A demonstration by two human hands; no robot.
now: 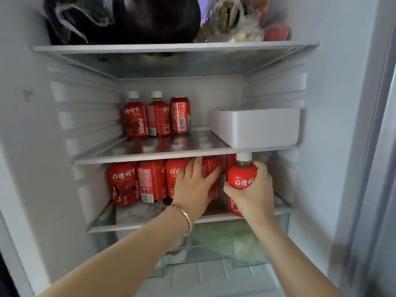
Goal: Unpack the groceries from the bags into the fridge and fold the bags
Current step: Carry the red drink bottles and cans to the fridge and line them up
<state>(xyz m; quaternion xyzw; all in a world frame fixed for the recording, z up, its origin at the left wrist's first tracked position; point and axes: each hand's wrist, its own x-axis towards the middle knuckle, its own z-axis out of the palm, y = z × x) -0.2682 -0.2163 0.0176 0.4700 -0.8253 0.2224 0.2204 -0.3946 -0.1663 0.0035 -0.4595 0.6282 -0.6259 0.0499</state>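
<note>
Filling the view, the white fridge (pixel 334 103) stands open with three glass shelves, and the bags are not in sight. The lower glass shelf (pixel 139 228) carries the work. A row of red-wrapped plastic juice bottles (pixel 137 183) stands upright along it from the left edge toward the middle, above a clear crisper drawer (pixel 214 243). On the middle glass shelf (pixel 128 160) a white rectangular plastic bin (pixel 255 129) sits at the right front corner, overhanging the rim a little. Two more bottles and a red drink can (pixel 180 114) stand at the back. The task's thing, a red-wrapped juice bottle with a white cap (pixel 242 179), is at the right end of the lower shelf, near the front, its cap just under the middle shelf's front edge. The right hand (pixel 255 196) wraps it firmly round the shoulder and body. The left hand (pixel 192 187), wearing a thin metal bracelet (pixel 184 217), lies flat with straight fingers against the rightmost bottles of the row, holding nothing. The step appears to be seating this bottle beside the row. To do it well, the left hand should press the row toward the left edge so a gap opens. The right hand should bring the cap low enough to pass under the shelf rim, slide the bottle back, and stand it upright close against its neighbour before letting go.
</note>
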